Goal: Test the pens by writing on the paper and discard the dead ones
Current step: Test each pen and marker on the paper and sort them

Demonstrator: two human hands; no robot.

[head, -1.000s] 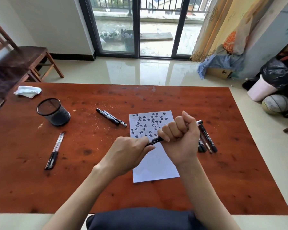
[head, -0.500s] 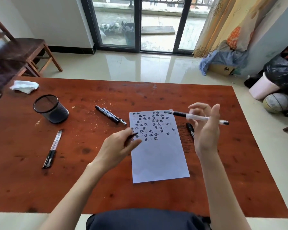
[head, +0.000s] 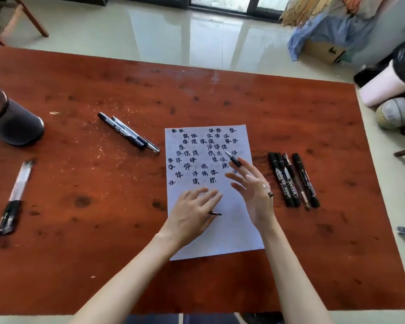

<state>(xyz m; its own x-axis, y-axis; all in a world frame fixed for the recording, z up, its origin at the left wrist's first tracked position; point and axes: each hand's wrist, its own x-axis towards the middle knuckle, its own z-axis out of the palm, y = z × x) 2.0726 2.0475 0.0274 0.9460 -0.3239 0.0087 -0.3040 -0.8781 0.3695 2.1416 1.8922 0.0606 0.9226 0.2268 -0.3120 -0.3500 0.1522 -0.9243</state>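
Observation:
A white paper lies mid-table, its upper half covered with black written characters. My right hand hovers over the paper's right side with its fingers spread. It holds an uncapped pen whose tip points up-left, just above the writing. My left hand rests flat on the lower part of the paper. The black pen cap pokes out from under its thumb side. Several black markers lie side by side to the right of the paper.
Two pens lie together up-left of the paper. Two more pens lie near the table's left edge. A dark mesh pen cup stands at the far left. On the floor to the right are a ball and bags.
My right hand turned the pen round and lowered it from mid-air towards the writing. My left hand slid down onto the paper with the cap. The view tilted downward.

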